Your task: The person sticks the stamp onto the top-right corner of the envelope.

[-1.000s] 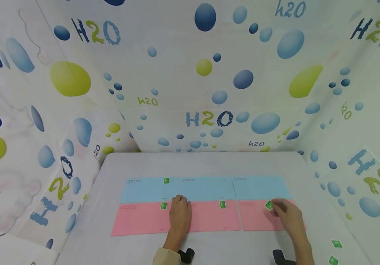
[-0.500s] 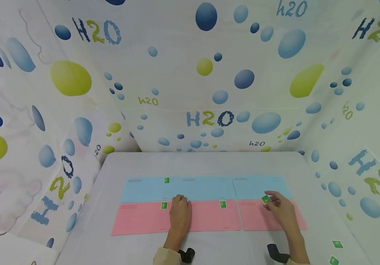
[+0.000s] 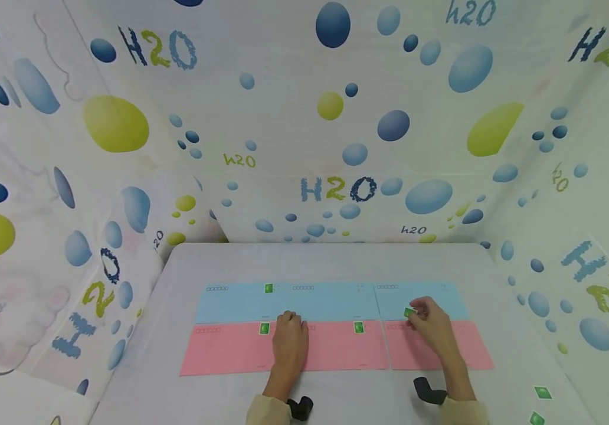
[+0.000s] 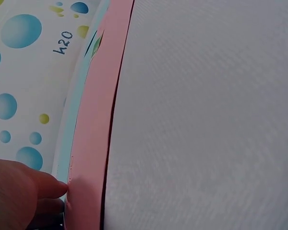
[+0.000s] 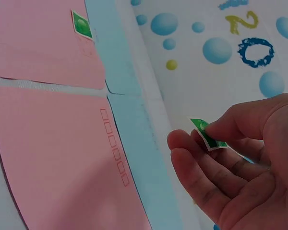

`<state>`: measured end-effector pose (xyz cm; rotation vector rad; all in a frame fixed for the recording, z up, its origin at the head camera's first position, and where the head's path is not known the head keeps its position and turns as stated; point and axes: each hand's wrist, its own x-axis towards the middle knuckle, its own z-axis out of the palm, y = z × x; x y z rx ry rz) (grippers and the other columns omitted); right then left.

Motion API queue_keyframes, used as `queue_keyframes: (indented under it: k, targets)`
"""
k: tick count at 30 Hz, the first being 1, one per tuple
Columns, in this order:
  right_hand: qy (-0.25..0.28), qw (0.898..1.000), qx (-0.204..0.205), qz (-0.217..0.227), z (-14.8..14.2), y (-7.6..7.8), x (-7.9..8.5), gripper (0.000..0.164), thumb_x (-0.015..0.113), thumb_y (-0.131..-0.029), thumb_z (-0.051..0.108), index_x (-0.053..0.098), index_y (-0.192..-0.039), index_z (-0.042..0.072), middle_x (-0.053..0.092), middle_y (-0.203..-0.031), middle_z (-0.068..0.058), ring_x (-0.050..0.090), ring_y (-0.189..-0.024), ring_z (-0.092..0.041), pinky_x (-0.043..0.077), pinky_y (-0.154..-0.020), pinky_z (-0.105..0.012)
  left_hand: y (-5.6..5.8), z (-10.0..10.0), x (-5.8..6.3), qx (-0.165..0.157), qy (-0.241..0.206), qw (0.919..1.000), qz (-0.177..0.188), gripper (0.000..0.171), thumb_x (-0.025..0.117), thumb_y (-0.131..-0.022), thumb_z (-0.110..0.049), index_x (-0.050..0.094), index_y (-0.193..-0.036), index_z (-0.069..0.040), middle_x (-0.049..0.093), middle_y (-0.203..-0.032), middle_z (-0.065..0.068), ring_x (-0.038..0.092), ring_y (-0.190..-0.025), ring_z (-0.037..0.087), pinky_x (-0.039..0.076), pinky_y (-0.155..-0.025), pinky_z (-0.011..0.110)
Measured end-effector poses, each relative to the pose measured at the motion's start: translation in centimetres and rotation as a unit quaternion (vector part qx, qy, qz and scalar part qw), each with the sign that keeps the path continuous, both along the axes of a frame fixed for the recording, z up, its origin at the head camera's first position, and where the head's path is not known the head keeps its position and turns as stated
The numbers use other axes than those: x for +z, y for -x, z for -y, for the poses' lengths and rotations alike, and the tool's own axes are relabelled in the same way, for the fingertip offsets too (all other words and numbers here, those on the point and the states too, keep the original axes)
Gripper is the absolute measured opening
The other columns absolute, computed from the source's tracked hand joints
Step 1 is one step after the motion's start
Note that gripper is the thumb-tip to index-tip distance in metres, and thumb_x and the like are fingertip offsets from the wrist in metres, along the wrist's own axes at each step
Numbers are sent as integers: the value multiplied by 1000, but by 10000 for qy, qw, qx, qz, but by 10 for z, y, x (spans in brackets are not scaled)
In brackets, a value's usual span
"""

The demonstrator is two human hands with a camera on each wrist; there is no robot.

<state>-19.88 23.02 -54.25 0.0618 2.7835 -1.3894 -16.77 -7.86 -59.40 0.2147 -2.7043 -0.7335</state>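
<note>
In the head view my right hand [image 3: 434, 327] is above the right-hand envelopes. Between its thumb and fingers it pinches a small green stamp [image 5: 207, 134] with a white toothed edge, tilted in the right wrist view. My left hand [image 3: 290, 342] rests on the pink envelopes near the middle, fingertips by the border with the blue row; what lies under it is hidden. Green stamps lie on the left blue envelope [image 3: 235, 307], the left pink envelope [image 3: 225, 354] and the middle pink envelope [image 3: 347, 351]. The right blue envelope [image 3: 437, 292] and right pink envelope [image 3: 469, 348] lie nearest my right hand.
Two loose green stamps, one upper [image 3: 542, 392] and one lower [image 3: 536, 418], lie at the right on the white table [image 3: 140, 383]. A white cloth [image 3: 283, 106] with blue and yellow-green spots hangs round the table. Black wrist mounts [image 3: 429, 391] stick out beside both wrists.
My right hand has moved left and away from me with the stamp, from over the right pink envelope toward the right blue one. My left hand stays in place.
</note>
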Motion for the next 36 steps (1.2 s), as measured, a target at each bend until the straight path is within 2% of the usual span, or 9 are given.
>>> queue_keyframes:
  k: [3,7,10,15,20,25,30,36]
  targets:
    - [-57,9999,80,-120,6,6,-4,32,60,-90,15,58,-119,4,67,-95,-14,68,-79,-25,56,-64,-27,0,1,1,21,-32,10000,-3,19,64,-87,-15,71,-96,1,65,-103,12,60,-98,24,56,-83,37]
    - [-108,9998,84,-155,13,13,-9,24,61,-89,18,63,-110,5,68,-94,-15,68,-79,-25,51,-60,-21,1,1,2,46,-51,10000,-17,18,64,-87,-13,71,-94,1,65,-101,12,60,-97,24,56,-81,37]
    - [-9,10000,44,-65,19,18,-10,22,61,-89,20,62,-105,6,68,-92,-15,68,-79,-26,50,-59,-23,1,1,1,63,-10,10000,3,18,64,-88,-13,72,-94,1,65,-101,11,60,-97,23,56,-81,37]
    - [-199,9998,19,-15,29,27,-9,22,60,-91,26,62,-104,8,66,-95,-12,62,-82,-21,48,-63,-26,3,1,-2,74,-8,10000,20,18,63,-88,-14,72,-95,0,66,-102,11,60,-97,23,56,-82,37]
    - [-276,9992,102,-263,38,38,-10,22,57,-91,21,62,-108,8,63,-95,-9,57,-84,-20,46,-69,-28,3,1,-4,81,-16,10000,23,18,63,-88,-14,72,-94,0,65,-101,11,60,-97,23,56,-81,37]
    - [-371,9976,246,-528,45,50,-11,24,55,-91,15,63,-114,11,64,-95,-8,59,-84,-20,46,-68,-29,3,2,-4,80,-19,10000,-24,17,63,-88,-13,72,-94,0,65,-100,10,60,-97,23,56,-81,37]
    - [-349,9981,337,-381,51,59,-12,20,58,-90,19,63,-108,11,64,-98,-8,59,-87,-21,48,-69,-30,3,2,-4,101,-32,9999,-35,17,65,-87,-14,72,-93,0,66,-101,11,61,-96,23,56,-81,36]
    - [-295,9983,466,-198,58,75,-15,17,63,-88,19,63,-101,9,65,-93,-9,59,-83,-20,46,-65,-27,3,2,-3,109,-8,9999,-38,17,65,-87,-14,72,-94,0,66,-101,11,61,-97,23,56,-82,36]
